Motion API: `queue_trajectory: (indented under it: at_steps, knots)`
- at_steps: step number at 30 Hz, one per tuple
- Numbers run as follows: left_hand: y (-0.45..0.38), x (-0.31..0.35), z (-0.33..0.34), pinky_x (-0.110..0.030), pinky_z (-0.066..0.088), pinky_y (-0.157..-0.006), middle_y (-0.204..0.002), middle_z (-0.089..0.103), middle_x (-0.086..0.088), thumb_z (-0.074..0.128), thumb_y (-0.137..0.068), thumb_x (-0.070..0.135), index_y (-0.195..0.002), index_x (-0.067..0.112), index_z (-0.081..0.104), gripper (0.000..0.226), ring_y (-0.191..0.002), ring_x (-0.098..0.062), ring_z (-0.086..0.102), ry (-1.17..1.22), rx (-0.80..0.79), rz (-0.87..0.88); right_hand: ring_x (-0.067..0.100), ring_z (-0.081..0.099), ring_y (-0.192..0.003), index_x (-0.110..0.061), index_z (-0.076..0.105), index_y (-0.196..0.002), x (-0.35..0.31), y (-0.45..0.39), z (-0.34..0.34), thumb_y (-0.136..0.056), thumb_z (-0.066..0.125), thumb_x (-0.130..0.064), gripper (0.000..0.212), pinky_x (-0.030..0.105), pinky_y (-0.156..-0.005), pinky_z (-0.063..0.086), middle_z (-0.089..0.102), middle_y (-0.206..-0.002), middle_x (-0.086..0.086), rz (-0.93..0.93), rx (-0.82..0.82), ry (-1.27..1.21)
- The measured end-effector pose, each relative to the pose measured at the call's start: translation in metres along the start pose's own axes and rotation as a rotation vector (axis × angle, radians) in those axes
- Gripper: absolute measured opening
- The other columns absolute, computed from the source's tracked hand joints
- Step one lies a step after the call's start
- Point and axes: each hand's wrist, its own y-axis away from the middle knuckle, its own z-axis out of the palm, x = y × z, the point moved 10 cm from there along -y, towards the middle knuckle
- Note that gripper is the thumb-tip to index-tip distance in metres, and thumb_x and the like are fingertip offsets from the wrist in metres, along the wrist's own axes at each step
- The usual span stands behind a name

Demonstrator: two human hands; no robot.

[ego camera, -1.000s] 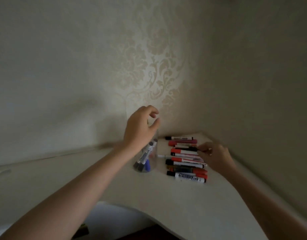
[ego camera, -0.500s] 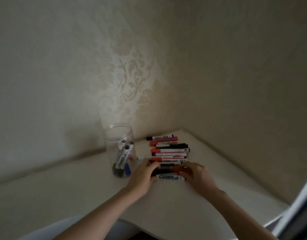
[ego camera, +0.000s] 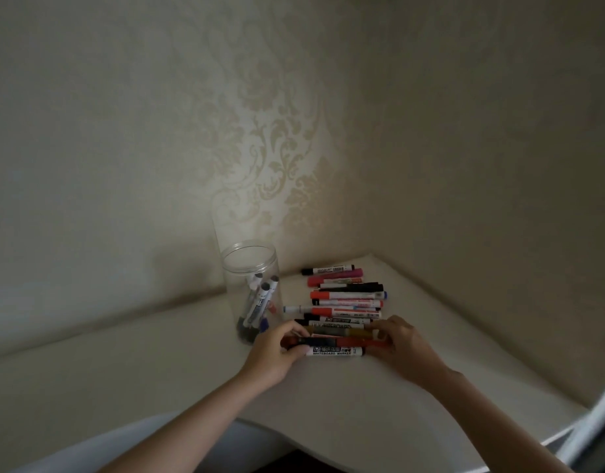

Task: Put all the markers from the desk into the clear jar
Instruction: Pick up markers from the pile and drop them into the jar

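A clear jar [ego camera: 251, 268] stands upright on the pale desk [ego camera: 328, 397] near the wall corner, with several markers leaning inside. To its right, several markers [ego camera: 345, 295] lie side by side in a row running toward me. My left hand [ego camera: 277, 349] pinches the left ends of the nearest markers. My right hand [ego camera: 400, 346] grips their right ends. Between the hands lie a white whiteboard marker [ego camera: 333, 351] and a dark red one [ego camera: 342, 342] just behind it.
Patterned wallpaper walls meet in a corner right behind the jar and the marker row. The desk's curved front edge [ego camera: 294, 438] runs below my forearms. A white upright edge [ego camera: 597, 425] shows at the far right.
My left hand left the jar's mouth and came down to the front of the marker row. My right hand slid toward me along the row. Both now close on the nearest markers.
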Motion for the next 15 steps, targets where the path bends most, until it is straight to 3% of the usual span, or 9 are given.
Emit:
queue_trajectory:
  at_steps: [5,8,11,13,15]
  knots:
    - [0.007,0.011,-0.036,-0.021,0.054,-0.076,-0.083,0.067,0.009,0.073,-0.089,0.007,-0.098,0.017,0.073,0.013,-0.079,-0.015,0.069,0.119,0.134,0.009,0.009,0.059,-0.077,-0.031,0.056,-0.098,0.001,0.003,0.006,-0.076,0.073,-0.041,0.029,0.019,-0.063,0.045,0.06,-0.089,-0.009,0.079,-0.006,-0.032]
    - [0.006,0.022,-0.055,-0.019,0.052,-0.072,-0.079,0.067,0.011,0.074,-0.088,0.007,-0.099,0.014,0.076,0.014,-0.075,-0.011,0.068,0.108,0.204,0.031,0.005,0.059,-0.077,-0.031,0.058,-0.102,-0.004,0.009,0.004,-0.075,0.075,-0.034,0.032,0.016,-0.063,0.045,0.06,-0.091,-0.012,0.079,0.007,-0.061]
    - [0.007,0.033,-0.066,-0.012,0.047,-0.062,-0.075,0.066,0.012,0.074,-0.087,0.007,-0.099,0.013,0.076,0.013,-0.064,-0.004,0.062,0.096,0.236,0.051,0.011,0.056,-0.081,-0.023,0.066,-0.111,-0.016,0.015,-0.003,-0.078,0.074,-0.025,0.034,0.02,-0.071,0.045,0.06,-0.098,-0.002,-0.003,0.047,-0.035]
    - [0.009,0.041,-0.073,-0.013,0.05,-0.069,-0.08,0.068,0.006,0.074,-0.088,0.007,-0.101,0.01,0.076,0.013,-0.072,-0.012,0.068,0.085,0.256,0.067,0.012,0.054,-0.08,-0.023,0.069,-0.111,-0.023,0.019,-0.002,-0.08,0.071,-0.023,0.031,0.021,-0.07,0.042,0.059,-0.094,0.0,-0.037,0.023,-0.003]
    - [0.012,0.053,-0.08,-0.026,0.055,-0.08,-0.087,0.071,-0.002,0.074,-0.088,0.007,-0.102,0.009,0.075,0.014,-0.084,-0.024,0.072,0.093,0.262,0.086,0.013,0.055,-0.079,-0.024,0.068,-0.113,-0.027,0.025,0.0,-0.082,0.07,-0.023,0.031,0.022,-0.069,0.042,0.062,-0.093,0.0,-0.046,0.023,0.008]
